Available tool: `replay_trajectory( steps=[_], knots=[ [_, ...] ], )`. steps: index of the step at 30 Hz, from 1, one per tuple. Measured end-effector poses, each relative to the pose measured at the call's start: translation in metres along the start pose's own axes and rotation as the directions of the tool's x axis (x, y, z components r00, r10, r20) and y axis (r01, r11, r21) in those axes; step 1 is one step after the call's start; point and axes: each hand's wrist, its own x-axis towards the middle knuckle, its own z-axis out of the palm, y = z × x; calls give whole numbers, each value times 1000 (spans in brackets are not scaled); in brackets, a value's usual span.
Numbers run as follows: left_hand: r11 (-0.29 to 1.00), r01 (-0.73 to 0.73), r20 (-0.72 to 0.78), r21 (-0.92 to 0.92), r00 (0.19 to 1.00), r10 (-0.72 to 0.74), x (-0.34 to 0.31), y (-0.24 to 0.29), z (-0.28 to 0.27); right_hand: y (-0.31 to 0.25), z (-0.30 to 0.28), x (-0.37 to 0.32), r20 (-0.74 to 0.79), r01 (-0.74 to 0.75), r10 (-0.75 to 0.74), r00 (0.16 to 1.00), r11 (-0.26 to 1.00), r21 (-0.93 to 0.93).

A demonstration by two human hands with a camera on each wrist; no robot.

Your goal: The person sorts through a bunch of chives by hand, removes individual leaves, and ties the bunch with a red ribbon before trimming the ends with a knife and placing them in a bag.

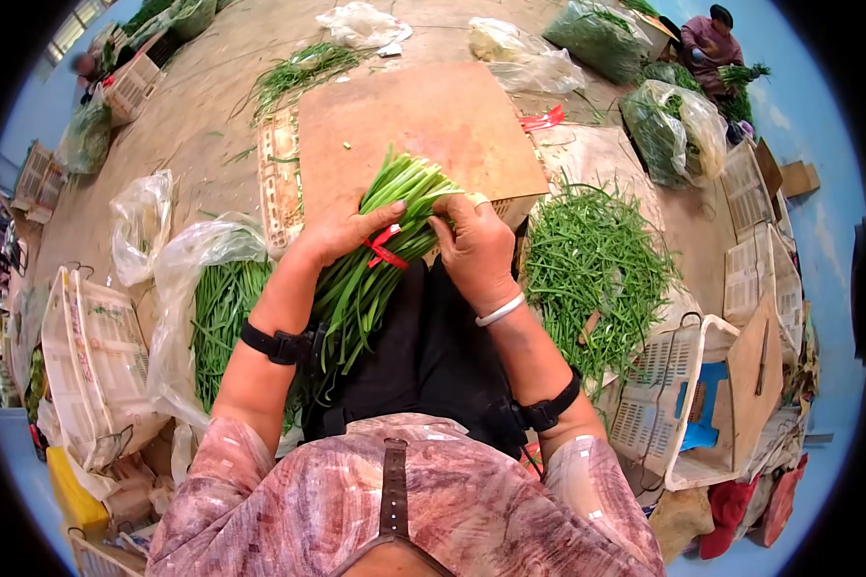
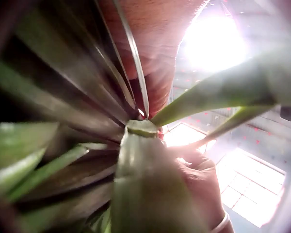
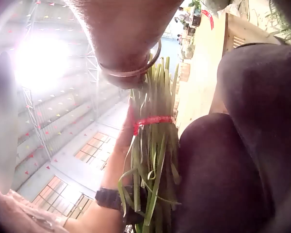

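Observation:
In the head view a bundle of long green stems with a red tie round it leans over the lap, cut ends up at the board's near edge. The left hand grips it from the left, thumb across the stems just above the tie. At the bundle's upper right, the right hand pinches near the pale cut ends with thumb and curled fingers. The right wrist view shows the red tie round the stems, leaf ends hanging down. Leaves fill much of the left wrist view.
A brown board lies on a crate ahead. Loose green stems are heaped at right, and more lie in a plastic bag at left. White crates stand on both sides; red ties lie by the board. Another person sits at the upper right.

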Motion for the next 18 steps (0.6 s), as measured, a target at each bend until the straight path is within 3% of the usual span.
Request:
replay_trajectory(
  steps=[4,6,10,12,15,18],
  knots=[
    [999,-40,65,-30,997,42,6,-12,-1,0,-3,2,91,-26,31,995,998,-53],
    [997,-48,103,-54,993,54,6,-13,-3,7,-9,5,136,121,-111,984,990,-71],
    [989,-118,106,-88,986,127,4,-14,-4,12,-25,12,118,245,-242,963,969,-14],
    [985,-110,124,-136,984,127,3,-15,-3,16,-33,14,139,179,-183,973,983,40],
    [998,-48,166,46,985,40,-4,-2,-6,36,-53,19,216,243,-230,949,969,-35],
    [993,-100,130,68,987,91,-7,-7,-2,58,-78,26,215,288,-277,937,957,-21]
  ],
)
